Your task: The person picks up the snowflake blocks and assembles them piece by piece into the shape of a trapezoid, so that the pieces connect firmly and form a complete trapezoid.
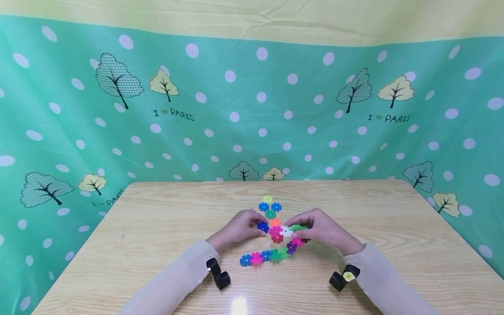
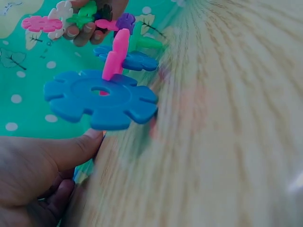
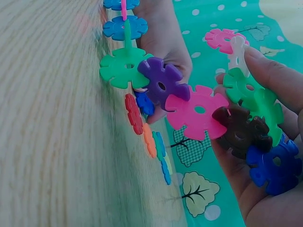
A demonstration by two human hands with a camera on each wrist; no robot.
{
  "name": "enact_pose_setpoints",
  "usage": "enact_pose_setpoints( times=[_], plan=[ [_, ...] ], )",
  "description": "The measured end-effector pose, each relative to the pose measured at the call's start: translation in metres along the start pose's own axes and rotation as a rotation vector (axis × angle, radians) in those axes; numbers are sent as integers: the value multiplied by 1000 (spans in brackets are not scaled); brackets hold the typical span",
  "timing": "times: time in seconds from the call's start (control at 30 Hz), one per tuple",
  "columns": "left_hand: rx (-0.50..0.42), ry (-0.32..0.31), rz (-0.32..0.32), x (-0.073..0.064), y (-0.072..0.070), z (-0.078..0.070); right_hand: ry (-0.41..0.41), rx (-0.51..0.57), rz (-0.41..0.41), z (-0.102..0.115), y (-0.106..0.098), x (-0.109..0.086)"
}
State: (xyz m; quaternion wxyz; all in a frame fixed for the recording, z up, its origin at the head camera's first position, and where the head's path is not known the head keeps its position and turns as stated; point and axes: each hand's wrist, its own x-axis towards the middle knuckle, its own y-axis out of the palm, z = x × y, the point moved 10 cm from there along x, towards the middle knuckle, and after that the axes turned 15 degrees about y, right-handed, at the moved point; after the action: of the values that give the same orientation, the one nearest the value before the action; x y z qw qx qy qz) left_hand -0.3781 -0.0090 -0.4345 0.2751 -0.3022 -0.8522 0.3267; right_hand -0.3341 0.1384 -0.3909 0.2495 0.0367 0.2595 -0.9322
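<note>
My left hand (image 1: pixel 245 225) pinches a dark blue notched plastic disc (image 1: pixel 263 227) by its edge, low over the table. In my right hand (image 1: pixel 322 231) is the curled part of a long chain of interlocked discs. Brown (image 3: pixel 239 132), dark blue and green discs of the chain lie against its palm and fingers in the right wrist view. A white disc (image 3: pixel 238 56) with a pink disc (image 3: pixel 222 40) forms one chain end, reaching toward the left hand. The other end runs back leftward through a purple disc (image 3: pixel 163 85) to a light blue disc (image 2: pixel 102 99).
Loose discs lie on the wooden table (image 1: pixel 157 218) beyond the hands: yellow (image 1: pixel 267 199), two blue (image 1: pixel 276 207), green (image 1: pixel 270 214) and orange (image 1: pixel 275 222). A red disc (image 1: pixel 277 239) is between the hands. A green dotted cloth (image 1: pixel 261 113) hangs behind the table.
</note>
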Motion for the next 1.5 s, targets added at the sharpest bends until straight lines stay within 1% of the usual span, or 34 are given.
enact_pose_setpoints(
  times=[0.27, 0.47, 0.57, 0.67, 0.7, 0.8, 0.9, 0.97, 1.1, 1.2, 1.4, 1.5],
  plan=[
    [-46, 17, -31, -1, 0, 1, 11, -1, -7, 2, -1, -2],
    [-94, 7, -44, -3, -3, 4, 20, 5, -11, 2, -1, -2],
    [-139, -6, -55, -4, -5, 5, 20, -2, -18, 2, -2, -2],
    [-214, -44, -76, -7, -10, 4, 17, -15, -31, 2, -3, -2],
    [-236, -66, -85, -8, -12, 4, 17, -16, -35, 2, -4, -3],
    [-279, -118, -114, -11, -20, 0, 19, -29, -51, 2, -5, -3],
    [-293, -134, -132, -13, -25, -4, 24, -34, -63, 2, -7, -3],
    [-304, -128, -134, -15, -26, -8, 28, -39, -70, 2, -8, -3],
    [-311, -69, -144, -19, -28, -19, 38, -43, -86, 2, -9, -3],
    [-311, -48, -156, -22, -31, -27, 43, -44, -95, 2, -9, -3],
    [-360, -73, -176, -28, -34, -39, 53, -41, -101, 2, -10, -3],
    [-378, -85, -181, -28, -33, -42, 57, -36, -100, 2, -10, -3]
  ],
)
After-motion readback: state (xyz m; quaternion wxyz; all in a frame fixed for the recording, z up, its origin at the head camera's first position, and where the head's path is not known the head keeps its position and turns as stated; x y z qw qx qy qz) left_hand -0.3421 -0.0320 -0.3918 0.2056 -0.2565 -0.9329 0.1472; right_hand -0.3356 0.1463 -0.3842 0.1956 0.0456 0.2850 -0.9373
